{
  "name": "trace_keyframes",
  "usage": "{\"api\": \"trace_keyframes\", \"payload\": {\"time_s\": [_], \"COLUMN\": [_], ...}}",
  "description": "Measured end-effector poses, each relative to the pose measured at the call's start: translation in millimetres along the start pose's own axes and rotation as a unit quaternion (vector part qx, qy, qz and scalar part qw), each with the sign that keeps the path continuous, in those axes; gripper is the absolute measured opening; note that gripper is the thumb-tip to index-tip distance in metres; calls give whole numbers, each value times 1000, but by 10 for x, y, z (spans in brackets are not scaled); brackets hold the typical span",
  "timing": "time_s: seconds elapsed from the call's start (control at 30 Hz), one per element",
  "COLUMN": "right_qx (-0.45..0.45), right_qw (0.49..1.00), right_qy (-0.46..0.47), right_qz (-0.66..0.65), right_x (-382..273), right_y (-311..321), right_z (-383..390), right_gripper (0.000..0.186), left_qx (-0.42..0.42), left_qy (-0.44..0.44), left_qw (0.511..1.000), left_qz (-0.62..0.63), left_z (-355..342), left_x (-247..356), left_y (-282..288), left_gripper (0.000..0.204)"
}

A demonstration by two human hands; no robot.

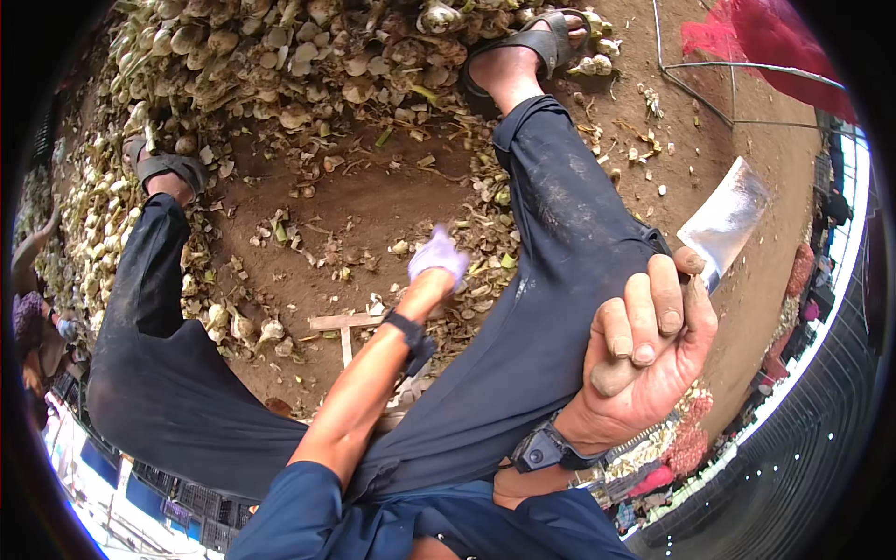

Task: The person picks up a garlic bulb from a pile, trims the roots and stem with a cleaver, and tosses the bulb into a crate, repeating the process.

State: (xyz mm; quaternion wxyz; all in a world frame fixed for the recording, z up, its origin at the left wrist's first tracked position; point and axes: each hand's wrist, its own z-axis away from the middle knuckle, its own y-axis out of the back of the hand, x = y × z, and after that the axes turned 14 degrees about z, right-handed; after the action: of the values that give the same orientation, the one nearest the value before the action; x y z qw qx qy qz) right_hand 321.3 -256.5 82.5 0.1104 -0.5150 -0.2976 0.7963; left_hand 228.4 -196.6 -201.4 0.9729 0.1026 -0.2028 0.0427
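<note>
Dirt floor point(770, 289) open past outer edge of cleaver point(723, 215) in right hand point(644, 355).

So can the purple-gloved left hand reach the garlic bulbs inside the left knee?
Probably yes: mostly soil and garlic scraps seem to lie between the left hand and those garlic bulbs.

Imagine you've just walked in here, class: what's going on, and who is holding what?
A seated person with legs spread holds a broad-bladed cleaver in the bare right hand, its blade out beyond the right leg. The left hand, in a light purple glove, is out between the legs, over ground littered with scraps; whether it grips anything is unclear. A large heap of garlic bulbs lies ahead, by the feet.
</note>
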Motion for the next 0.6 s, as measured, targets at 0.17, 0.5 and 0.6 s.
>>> {"api": "trace_keyframes", "payload": {"time_s": [0.17, 0.5, 0.6], "right_qx": [-3, -1, -25], "right_qw": [999, 995, 996], "right_qy": [-1, -33, -14], "right_qz": [-35, -91, -80], "right_x": [-38, -147, -84], "right_y": [-2, 126, 99], "right_z": [-9, -12, -41], "right_gripper": [24, 25, 26], "left_qx": [-25, -126, 17], "left_qy": [43, -154, -198], "left_qw": [988, 787, 855], "left_qz": [145, 584, 479], "left_z": [-295, -743, -964], "left_x": [-484, 821, 643], "left_y": [-577, -750, -487], "left_gripper": [71, 29, 36]}}
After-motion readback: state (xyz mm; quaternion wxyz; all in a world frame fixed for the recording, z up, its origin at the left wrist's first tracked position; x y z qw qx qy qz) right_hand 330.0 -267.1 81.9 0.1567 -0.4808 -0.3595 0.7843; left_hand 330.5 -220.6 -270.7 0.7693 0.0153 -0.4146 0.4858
